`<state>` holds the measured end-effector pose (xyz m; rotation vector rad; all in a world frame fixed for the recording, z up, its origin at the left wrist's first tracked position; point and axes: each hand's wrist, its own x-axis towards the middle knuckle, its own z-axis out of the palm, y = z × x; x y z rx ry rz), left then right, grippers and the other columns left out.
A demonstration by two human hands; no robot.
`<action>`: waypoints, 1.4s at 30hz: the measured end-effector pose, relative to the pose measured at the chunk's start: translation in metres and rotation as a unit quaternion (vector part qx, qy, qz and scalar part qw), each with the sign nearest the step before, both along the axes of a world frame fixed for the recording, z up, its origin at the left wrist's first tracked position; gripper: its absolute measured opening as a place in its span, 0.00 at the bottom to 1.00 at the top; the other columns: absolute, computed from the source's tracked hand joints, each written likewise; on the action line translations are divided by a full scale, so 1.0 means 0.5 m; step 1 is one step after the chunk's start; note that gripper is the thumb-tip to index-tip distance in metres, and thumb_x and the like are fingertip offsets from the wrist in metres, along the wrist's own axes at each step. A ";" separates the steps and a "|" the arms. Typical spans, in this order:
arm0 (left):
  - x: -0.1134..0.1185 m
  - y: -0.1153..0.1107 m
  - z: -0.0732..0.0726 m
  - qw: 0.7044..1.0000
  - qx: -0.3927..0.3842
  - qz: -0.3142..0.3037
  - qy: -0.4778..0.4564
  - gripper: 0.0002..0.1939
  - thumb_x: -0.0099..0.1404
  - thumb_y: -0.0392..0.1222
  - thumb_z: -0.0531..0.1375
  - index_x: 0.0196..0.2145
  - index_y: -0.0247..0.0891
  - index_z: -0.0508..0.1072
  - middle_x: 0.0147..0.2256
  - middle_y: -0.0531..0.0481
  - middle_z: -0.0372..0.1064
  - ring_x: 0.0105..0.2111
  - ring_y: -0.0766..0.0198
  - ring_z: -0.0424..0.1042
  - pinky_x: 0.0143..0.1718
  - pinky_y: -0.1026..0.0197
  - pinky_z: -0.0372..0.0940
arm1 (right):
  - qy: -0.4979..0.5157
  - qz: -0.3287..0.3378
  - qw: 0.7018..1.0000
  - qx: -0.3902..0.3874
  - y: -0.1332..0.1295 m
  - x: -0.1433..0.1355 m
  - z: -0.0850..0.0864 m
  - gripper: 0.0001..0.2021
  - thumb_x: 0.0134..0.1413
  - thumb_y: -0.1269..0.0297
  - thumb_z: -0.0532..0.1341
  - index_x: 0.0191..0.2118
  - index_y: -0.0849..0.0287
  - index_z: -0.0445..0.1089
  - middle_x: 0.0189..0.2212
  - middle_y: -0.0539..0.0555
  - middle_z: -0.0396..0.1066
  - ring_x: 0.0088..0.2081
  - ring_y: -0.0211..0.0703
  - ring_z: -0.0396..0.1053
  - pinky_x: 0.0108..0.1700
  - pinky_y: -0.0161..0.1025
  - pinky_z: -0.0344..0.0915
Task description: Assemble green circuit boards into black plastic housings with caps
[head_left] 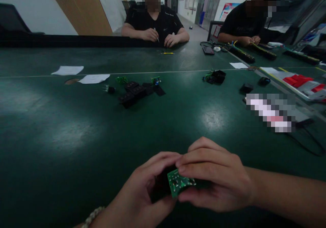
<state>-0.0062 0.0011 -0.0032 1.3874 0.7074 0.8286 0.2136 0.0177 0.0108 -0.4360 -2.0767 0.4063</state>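
Note:
In front of me, near the bottom of the head view, my right hand (216,173) pinches a small green circuit board (179,184) between thumb and fingers. Solder points show on the board's near face. My left hand (150,184) curls round a black case (160,187), which is mostly hidden by the fingers and shadow. The board sits right against the case, at its right side; whether it is partly inside I cannot tell. The fingertips of both hands meet above the two parts.
Several black cases (132,93) lie mid-table near a loose circuit board (122,80). Farther right are another dark pile (216,77), a blurred-out device (270,114) with a cable, and red-and-grey packs (297,82). Two people (155,24) sit across the green table (76,173).

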 end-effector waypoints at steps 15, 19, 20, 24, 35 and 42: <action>-0.001 -0.004 0.001 0.999 0.005 0.035 0.029 0.34 0.56 0.22 0.70 0.53 0.58 0.81 0.55 0.54 0.78 0.56 0.54 0.77 0.57 0.57 0.73 | -0.004 -0.021 1.000 -0.018 -0.003 0.002 -0.003 0.22 0.57 0.64 0.73 0.54 0.68 0.72 0.44 0.65 0.79 0.44 0.48 0.78 0.46 0.45 0.77; -0.001 -0.006 -0.002 0.998 0.009 0.055 0.009 0.36 0.56 0.21 0.69 0.52 0.62 0.81 0.54 0.56 0.79 0.53 0.58 0.79 0.55 0.61 0.74 | -0.004 -0.018 0.999 -0.039 0.002 0.004 0.001 0.22 0.55 0.65 0.72 0.54 0.64 0.71 0.43 0.63 0.77 0.42 0.49 0.78 0.43 0.46 0.76; -0.001 -0.007 -0.004 0.998 0.015 0.058 0.004 0.37 0.56 0.21 0.69 0.53 0.63 0.81 0.54 0.57 0.79 0.53 0.59 0.79 0.55 0.62 0.74 | -0.006 -0.016 0.999 -0.045 0.003 0.004 0.002 0.21 0.55 0.65 0.70 0.53 0.63 0.71 0.43 0.63 0.77 0.42 0.49 0.78 0.43 0.47 0.76; -0.005 -0.009 -0.011 0.997 0.038 0.066 -0.008 0.38 0.56 0.20 0.68 0.54 0.63 0.80 0.55 0.57 0.79 0.54 0.59 0.79 0.55 0.63 0.74 | -0.013 -0.006 0.998 -0.057 0.006 0.004 0.002 0.15 0.57 0.68 0.67 0.50 0.63 0.72 0.43 0.63 0.77 0.42 0.48 0.78 0.43 0.47 0.76; 0.002 -0.003 0.006 0.997 0.030 0.064 -0.009 0.37 0.55 0.19 0.67 0.52 0.60 0.81 0.51 0.56 0.81 0.51 0.58 0.80 0.53 0.60 0.75 | 0.006 -0.006 0.998 -0.068 0.007 0.001 -0.007 0.13 0.59 0.65 0.71 0.47 0.65 0.74 0.42 0.62 0.77 0.41 0.44 0.77 0.43 0.43 0.75; -0.001 -0.002 -0.001 0.997 0.030 0.071 0.023 0.32 0.56 0.22 0.68 0.52 0.53 0.82 0.52 0.50 0.81 0.50 0.54 0.81 0.53 0.55 0.76 | 0.030 -0.002 0.996 -0.089 0.010 -0.003 -0.009 0.14 0.60 0.61 0.72 0.45 0.63 0.74 0.41 0.60 0.78 0.41 0.44 0.78 0.43 0.43 0.75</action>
